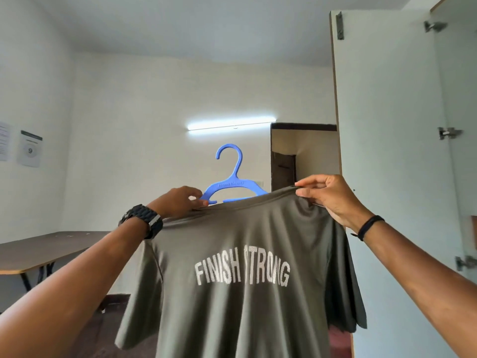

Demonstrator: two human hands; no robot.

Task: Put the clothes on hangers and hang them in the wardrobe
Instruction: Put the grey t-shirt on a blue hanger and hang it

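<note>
While hands (178,200) (333,197) pinch its shoulders, T-shirt (240,280) hangs between.

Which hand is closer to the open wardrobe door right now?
Right. The right hand pinches the t-shirt shoulder just in front of the wardrobe door; the left hand is farther away, at the blue hanger.

T-shirt (232,267) runs off the bottom edge; it hides the blue hanger's (233,186) right arm; wall notices (30,148) unreadable.
</note>
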